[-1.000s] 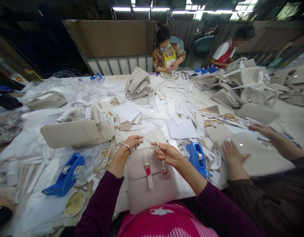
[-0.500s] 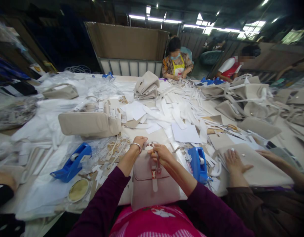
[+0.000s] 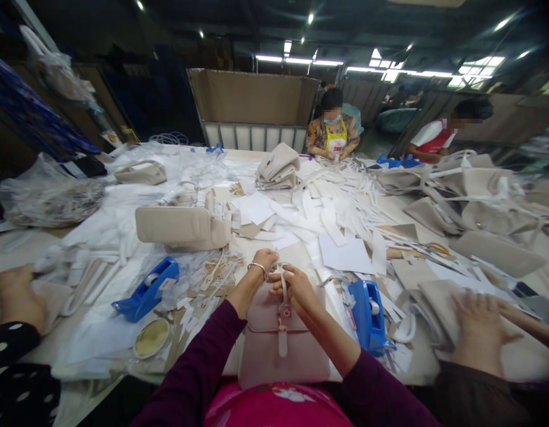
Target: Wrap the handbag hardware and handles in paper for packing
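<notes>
A pinkish-beige handbag (image 3: pixel 267 359) with a front flap lies at the table's near edge, against my apron. From its flap a narrow strap (image 3: pixel 283 290) with a small buckle runs up between my hands. My left hand (image 3: pixel 266 261), with a bangle at the wrist, is closed in a pinch near the strap's upper end; what sits in its fingertips is too small to make out. My right hand (image 3: pixel 298 286) has its fingers curled round the strap just above the buckle. A short tab (image 3: pixel 282 343) hangs down the bag's front below the flap.
Blue tape dispensers (image 3: pixel 147 289) (image 3: pixel 367 317) stand on either side. A round tin (image 3: pixel 152 338) sits at left, a beige bag (image 3: pixel 174 225) beyond it. Paper and white strips (image 3: pixel 345 254) cover the middle. Co-workers' hands (image 3: pixel 20 293) (image 3: pixel 481 323) flank me; scissors (image 3: pixel 438 248) lie right.
The head view has shifted, so most of the scene sits lower and further right. The strap now stands straighter between my hands. The right neighbour's hand has moved on the beige piece.
</notes>
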A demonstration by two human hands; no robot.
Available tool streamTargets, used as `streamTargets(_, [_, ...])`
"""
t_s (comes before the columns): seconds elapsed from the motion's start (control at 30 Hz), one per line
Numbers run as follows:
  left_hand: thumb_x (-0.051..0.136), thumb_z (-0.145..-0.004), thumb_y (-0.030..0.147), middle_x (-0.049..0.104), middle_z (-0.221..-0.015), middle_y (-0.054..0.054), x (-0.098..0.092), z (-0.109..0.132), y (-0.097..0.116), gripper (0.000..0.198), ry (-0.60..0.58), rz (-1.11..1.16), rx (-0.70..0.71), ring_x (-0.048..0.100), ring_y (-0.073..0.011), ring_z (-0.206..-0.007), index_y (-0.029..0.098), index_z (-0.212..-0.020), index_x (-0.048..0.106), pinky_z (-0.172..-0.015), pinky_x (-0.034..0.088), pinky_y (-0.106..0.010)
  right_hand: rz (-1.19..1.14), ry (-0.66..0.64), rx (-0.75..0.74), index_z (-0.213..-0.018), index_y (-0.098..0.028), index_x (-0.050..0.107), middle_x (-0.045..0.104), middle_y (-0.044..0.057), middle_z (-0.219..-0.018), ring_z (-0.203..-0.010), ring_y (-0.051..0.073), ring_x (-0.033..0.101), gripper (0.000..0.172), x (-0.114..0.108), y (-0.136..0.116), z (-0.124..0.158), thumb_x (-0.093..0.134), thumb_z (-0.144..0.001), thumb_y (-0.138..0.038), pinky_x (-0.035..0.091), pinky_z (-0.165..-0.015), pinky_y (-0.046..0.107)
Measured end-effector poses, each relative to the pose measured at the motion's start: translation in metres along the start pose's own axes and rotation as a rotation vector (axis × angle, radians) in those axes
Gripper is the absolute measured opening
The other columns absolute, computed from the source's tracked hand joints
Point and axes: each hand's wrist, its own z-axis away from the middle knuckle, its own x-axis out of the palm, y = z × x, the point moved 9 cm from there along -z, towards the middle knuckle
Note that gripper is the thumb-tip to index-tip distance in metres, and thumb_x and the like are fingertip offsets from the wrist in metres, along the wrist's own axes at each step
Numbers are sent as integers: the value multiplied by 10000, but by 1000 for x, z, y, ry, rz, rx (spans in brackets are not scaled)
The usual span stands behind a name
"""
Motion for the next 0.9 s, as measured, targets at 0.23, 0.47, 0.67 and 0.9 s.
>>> streamTargets(0.23, [615, -627, 266, 421, -502, 61, -3, 0, 6, 228, -7, 127, 92, 420, -89, -483, 182, -541, 421, -461, 373, -220, 22, -309, -61, -998, -173, 600, 662, 74, -956, -847, 190, 636, 321, 2, -18, 36, 655, -688, -237, 479, -709, 293])
streamTargets(0.47, [694, -556, 284, 475, -518, 48, 1, -2, 9, 260, -12, 264, 114, 449, -78, -511, 157, -533, 468, -521, 370, -217, 469, -158, -555, -768, -204, 653, 576, 17, -816, -755, 140, 518, 110, 2, -73, 28, 638, -759, -312, 408, -692, 257])
streamTargets(0.67, [736, -527, 296, 547, -587, 10, 4, 2, 8, 267, -20, 418, 73, 511, -107, -554, 138, -627, 545, -545, 397, -242, 465, -113, -579, -790, -176, 555, 545, -29, -613, -495, 85, 396, 214, 12, -93, 7, 504, -840, -378, 308, -507, 210])
streamTargets(0.9, [747, -530, 283, 534, -604, 40, -3, 8, 12, 287, 50, 579, 92, 533, -108, -578, 164, -674, 528, -573, 439, -249, 1066, 149, -678, -758, -198, 614, 515, -42, -510, -488, 96, 448, 208, 14, -91, -7, 499, -830, -357, 273, -534, 208])
